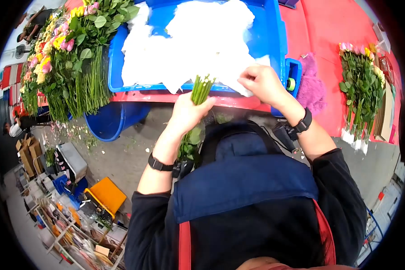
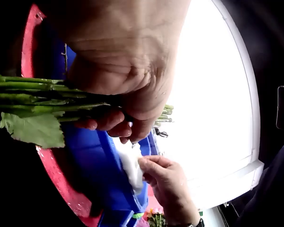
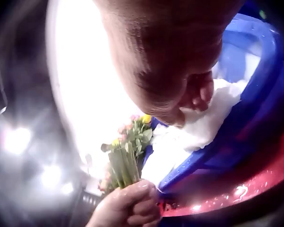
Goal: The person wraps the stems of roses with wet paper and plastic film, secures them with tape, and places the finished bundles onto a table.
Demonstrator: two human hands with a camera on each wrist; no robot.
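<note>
My left hand (image 1: 188, 111) grips a bundle of green stems (image 1: 201, 89), cut ends up, in front of the blue tray (image 1: 117, 74). In the left wrist view the stems (image 2: 28, 97) run through the curled fingers, with a leaf (image 2: 35, 128) hanging beside them. My right hand (image 1: 266, 85) pinches the edge of white wet-looking material (image 1: 198, 49) at the tray's near right side. The right wrist view shows the right fingertips on this white material (image 3: 208, 127), and the left hand (image 3: 132, 205) around the stems (image 3: 124, 165) lower down.
Many roses with long stems (image 1: 87, 90) lie left of the tray; a smaller bunch (image 1: 360, 81) lies far right on the red table cover (image 1: 328, 27). A purple cloth (image 1: 311, 85) is beside the tray. A blue bin (image 1: 110, 123) stands below the table edge.
</note>
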